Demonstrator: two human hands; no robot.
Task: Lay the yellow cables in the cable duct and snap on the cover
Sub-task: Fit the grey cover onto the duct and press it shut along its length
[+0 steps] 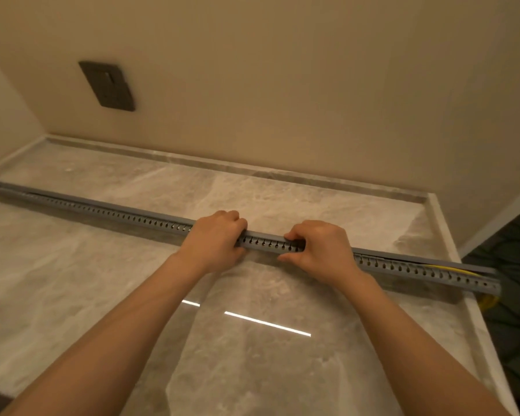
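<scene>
Marble bench (132, 280) carries the grey cable duct (117, 213), which runs slantwise across it. At mid-length the left hand (215, 238) and right hand (320, 250) grip it close together, fingers curled over the cover (269, 235). Yellow cables (451, 269) show inside the right end.

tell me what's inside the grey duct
Yellow cables show inside the duct near its right end. Along the rest, the cover, left hand and right hand hide its inside.
</scene>
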